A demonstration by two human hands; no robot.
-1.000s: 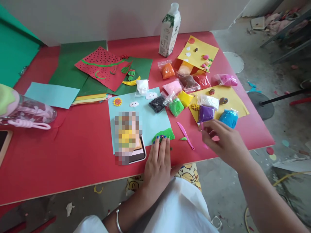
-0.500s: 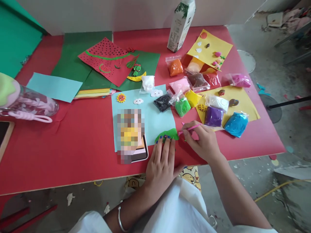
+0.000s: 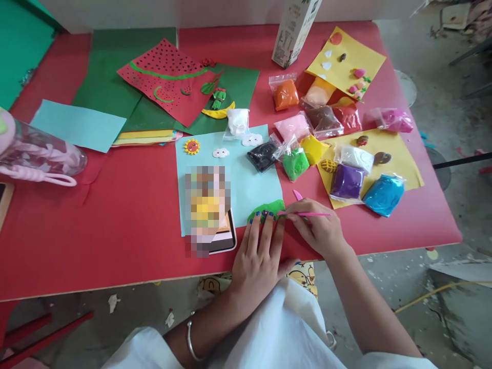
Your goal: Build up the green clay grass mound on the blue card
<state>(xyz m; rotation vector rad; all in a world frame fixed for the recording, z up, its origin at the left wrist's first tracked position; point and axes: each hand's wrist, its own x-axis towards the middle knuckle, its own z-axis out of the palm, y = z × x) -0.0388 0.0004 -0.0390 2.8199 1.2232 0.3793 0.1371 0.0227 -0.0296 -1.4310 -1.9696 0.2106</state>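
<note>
My left hand (image 3: 258, 259) lies flat, its fingertips on a green clay patch (image 3: 273, 206) at the lower right corner of a light blue sheet (image 3: 249, 187). Between the fingers of my right hand (image 3: 321, 233) is a thin pink clay tool (image 3: 317, 214), its tip at the patch's right end. A second pink piece (image 3: 297, 195) sticks out past the same hand; whether it is held is hidden. On the sheet are a clay sun (image 3: 191, 146) and clouds (image 3: 221, 152). A phone (image 3: 230, 241), its screen mostly blurred, rests over the lower left corner.
Bags of coloured clay, among them green (image 3: 295, 164), black (image 3: 262, 156), purple (image 3: 347, 180) and blue (image 3: 384, 196), lie ahead and to the right. A carton (image 3: 294, 36) stands at the back. At far left are a clear bottle (image 3: 57, 148) and a blue sheet (image 3: 79, 125).
My right hand has brought the pink tool left, up to the green clay's edge beside my left fingers. My left hand stays on the clay. The view has shifted slightly.
</note>
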